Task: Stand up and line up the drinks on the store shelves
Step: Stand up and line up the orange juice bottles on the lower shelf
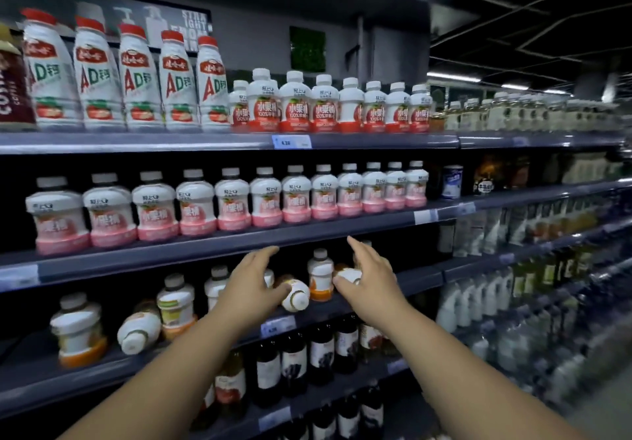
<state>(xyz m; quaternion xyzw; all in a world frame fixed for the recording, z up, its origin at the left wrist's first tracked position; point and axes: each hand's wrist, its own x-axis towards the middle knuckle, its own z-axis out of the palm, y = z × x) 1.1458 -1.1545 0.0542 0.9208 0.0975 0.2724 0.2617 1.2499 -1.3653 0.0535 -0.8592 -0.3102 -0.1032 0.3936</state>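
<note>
Now L hand (251, 282) & R hand (371, 284), both spread wide, touch tipped round plastic bottles (297, 297).

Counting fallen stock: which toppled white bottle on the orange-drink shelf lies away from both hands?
The white plastic bottle lying cap-forward, second from the left in its row.

Top shelf (205, 142): tall AD bottles (99, 73) upper left, red-label bottles (325, 104) centre, upright. Second shelf (205, 248): pink-label bottles (232, 200), one row. Third shelf (419, 278): orange-base bottles (176, 299), some upright, some on their sides. Fourth shelf (302, 405): dark bottles (294, 368).
</note>
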